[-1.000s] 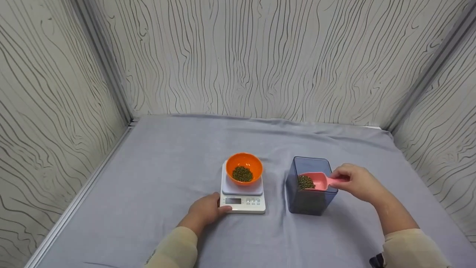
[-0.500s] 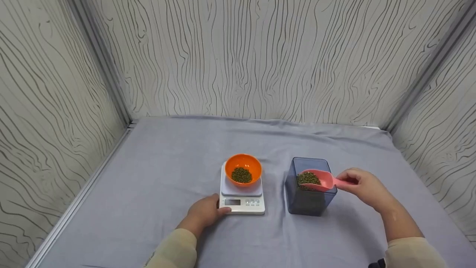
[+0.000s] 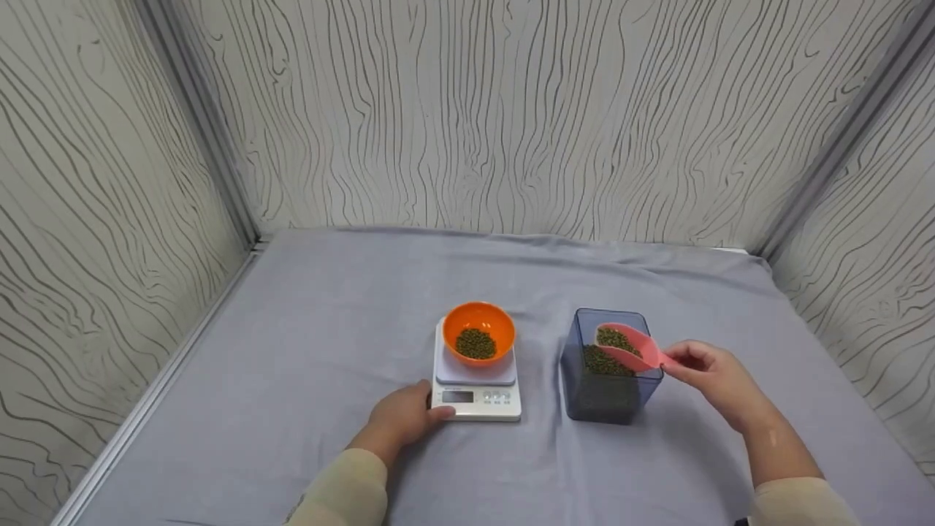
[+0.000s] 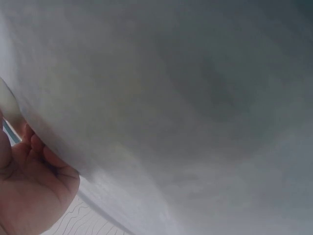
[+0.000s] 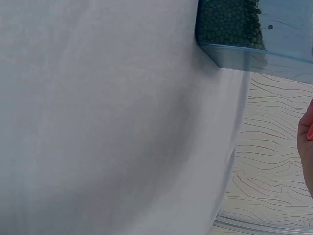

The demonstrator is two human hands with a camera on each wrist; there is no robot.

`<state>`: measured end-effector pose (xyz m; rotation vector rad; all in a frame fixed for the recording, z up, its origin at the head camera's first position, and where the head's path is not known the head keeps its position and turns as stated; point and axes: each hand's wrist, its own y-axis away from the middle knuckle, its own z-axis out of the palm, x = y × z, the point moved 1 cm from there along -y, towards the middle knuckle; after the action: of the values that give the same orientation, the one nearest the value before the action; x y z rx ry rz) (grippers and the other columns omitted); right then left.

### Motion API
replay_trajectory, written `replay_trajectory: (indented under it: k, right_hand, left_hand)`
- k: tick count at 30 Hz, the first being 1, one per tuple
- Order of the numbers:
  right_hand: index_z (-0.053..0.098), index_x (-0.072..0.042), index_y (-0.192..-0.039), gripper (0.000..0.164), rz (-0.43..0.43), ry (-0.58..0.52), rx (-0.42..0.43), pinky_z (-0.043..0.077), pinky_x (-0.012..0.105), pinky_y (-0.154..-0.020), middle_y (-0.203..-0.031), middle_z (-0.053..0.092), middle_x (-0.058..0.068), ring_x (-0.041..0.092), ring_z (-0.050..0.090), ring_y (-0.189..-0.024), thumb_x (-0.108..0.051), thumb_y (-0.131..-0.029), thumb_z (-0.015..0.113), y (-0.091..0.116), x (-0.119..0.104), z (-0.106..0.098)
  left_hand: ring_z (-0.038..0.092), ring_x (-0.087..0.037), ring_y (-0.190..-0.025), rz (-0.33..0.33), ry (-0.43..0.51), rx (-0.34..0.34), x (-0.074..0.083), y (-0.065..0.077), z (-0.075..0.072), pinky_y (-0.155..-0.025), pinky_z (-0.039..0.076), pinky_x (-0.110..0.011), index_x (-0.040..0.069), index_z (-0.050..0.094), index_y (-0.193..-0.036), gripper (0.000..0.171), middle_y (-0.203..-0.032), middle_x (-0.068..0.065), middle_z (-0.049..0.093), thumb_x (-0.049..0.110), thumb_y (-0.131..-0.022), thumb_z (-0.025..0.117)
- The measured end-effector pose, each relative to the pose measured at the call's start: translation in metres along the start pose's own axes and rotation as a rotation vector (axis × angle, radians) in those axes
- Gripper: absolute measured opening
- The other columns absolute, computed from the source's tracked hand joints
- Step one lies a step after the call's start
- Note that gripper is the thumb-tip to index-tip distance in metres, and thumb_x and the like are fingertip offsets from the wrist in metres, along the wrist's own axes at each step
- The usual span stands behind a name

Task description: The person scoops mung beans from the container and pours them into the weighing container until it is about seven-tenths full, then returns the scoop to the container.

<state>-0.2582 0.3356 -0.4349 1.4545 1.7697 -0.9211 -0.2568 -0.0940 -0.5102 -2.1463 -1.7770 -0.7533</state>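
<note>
My left hand (image 3: pixel 402 416) grips the left side of a white kitchen scale (image 3: pixel 489 410), thumb over its front corner. On the scale's platform rests an orange bowl (image 3: pixel 478 313) with small green mung beans (image 3: pixel 476 344) in its bottom. My right hand (image 3: pixel 712 376) pinches the handle of a pink scoop (image 3: pixel 644 349), tilted over the mouth of a clear blue bin (image 3: pixel 644 394). Beans fill the scoop's front, and more beans lie in the bin. In the right wrist view the bin shows beans (image 5: pixel 227 24) through its wall; the hand is mostly cut off at the edge.
A grey cloth (image 3: pixel 329 307) with a few wrinkles covers the table. Wood-patterned panels (image 3: pixel 467 117) close in the back and both sides, with metal rails at the corners. The bin stands to the right of the scale, a strip of cloth between them.
The scoop has come up out of the beans, loaded and more tilted, and the right hand has shifted slightly right and down. The left hand stays on the scale.
</note>
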Motion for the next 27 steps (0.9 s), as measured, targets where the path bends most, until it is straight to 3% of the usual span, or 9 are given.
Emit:
replay_trajectory:
  k: [14, 20, 27]
  right_hand:
    - [0.063, -0.002, -0.098, 0.029, -0.003, 0.116, 0.031, 0.047, 0.021, -0.070, -0.090, 0.062, 0.007, 0.010, 0.055, -0.078, -0.026, -0.083, 0.067, -0.001, -0.010, -0.002]
    - [0.064, -0.003, -0.097, 0.027, -0.036, 0.149, 0.063, 0.046, 0.020, -0.068, -0.090, 0.062, 0.005, 0.007, 0.055, -0.077, -0.026, -0.083, 0.067, -0.006, -0.029, -0.001]
    - [0.064, -0.004, -0.098, 0.029, -0.046, 0.166, 0.065, 0.045, 0.021, -0.064, -0.092, 0.060, 0.007, 0.010, 0.053, -0.075, -0.029, -0.084, 0.066, -0.014, -0.057, 0.014]
  left_hand:
    - [0.057, -0.026, -0.089, -0.006, 0.030, -0.014, -0.001, 0.000, 0.000, -0.084, 0.042, -0.046, 0.009, 0.057, -0.108, 0.052, -0.098, -0.008, 0.063, 0.052, -0.079, 0.061]
    - [0.058, -0.026, -0.089, -0.008, 0.022, -0.014, 0.000, 0.001, 0.000, -0.083, 0.043, -0.045, 0.010, 0.057, -0.107, 0.052, -0.097, -0.007, 0.063, 0.053, -0.079, 0.060]
    - [0.057, -0.027, -0.089, -0.012, 0.028, -0.008, 0.002, 0.001, -0.001, -0.083, 0.042, -0.046, 0.011, 0.057, -0.105, 0.049, -0.097, -0.007, 0.063, 0.052, -0.079, 0.061]
